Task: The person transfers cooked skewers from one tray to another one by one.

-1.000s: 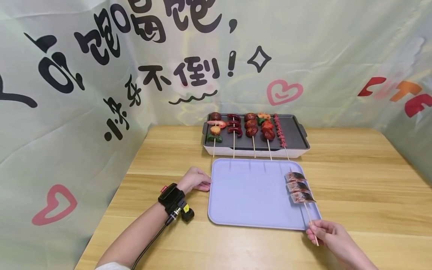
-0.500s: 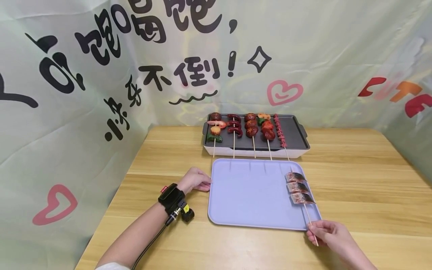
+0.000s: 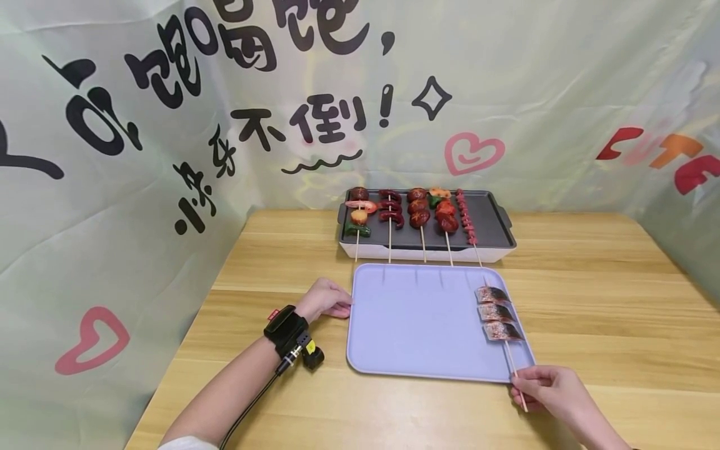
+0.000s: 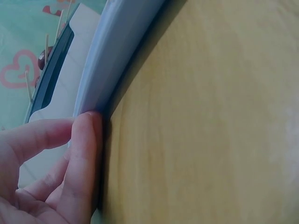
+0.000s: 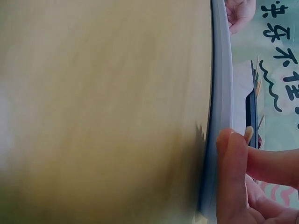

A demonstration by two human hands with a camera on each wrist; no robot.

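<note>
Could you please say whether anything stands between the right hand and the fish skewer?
Nothing visible does: the right hand pinches the fish skewer by its stick at the near right corner of the tray.

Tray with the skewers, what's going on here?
A person's right hand pinches the stick of a fish skewer, its pieces over the right part of the tray; whether they touch it is hard to tell. The left hand holds the tray's left edge. Behind the tray, five other skewers lie on a grill, their sticks pointing toward the person.
</note>
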